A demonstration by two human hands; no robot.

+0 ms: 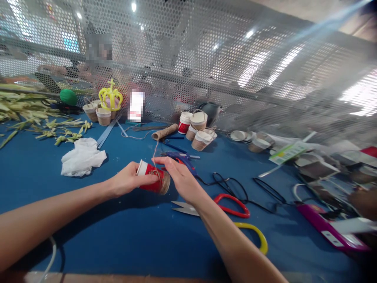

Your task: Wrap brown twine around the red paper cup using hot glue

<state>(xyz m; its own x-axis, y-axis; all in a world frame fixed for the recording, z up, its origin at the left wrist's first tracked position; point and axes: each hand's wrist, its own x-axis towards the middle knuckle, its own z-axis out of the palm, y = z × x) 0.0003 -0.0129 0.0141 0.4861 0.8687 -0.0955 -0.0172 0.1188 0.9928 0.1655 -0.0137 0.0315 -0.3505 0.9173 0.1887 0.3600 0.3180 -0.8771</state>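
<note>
Tilted on its side above the blue table, a red and white paper cup (149,184) is gripped by my left hand (129,180), thumb along its wall. Brown twine (165,184) is wound around the cup's lower end. A loose length of twine (155,149) runs up from the cup to a roll of twine (165,132) lying behind. My right hand (176,173) is at the cup's wrapped end, its fingers close together near the strand. Whether its fingertips pinch the twine is hard to make out.
Scissors (232,205) with red and yellow handles lie under my right forearm. Beyond my right hand sits a blue glue gun (184,159). Twine-covered cups (202,139) stand at the back, a white cloth (83,157) at left, a purple box (330,230) at right.
</note>
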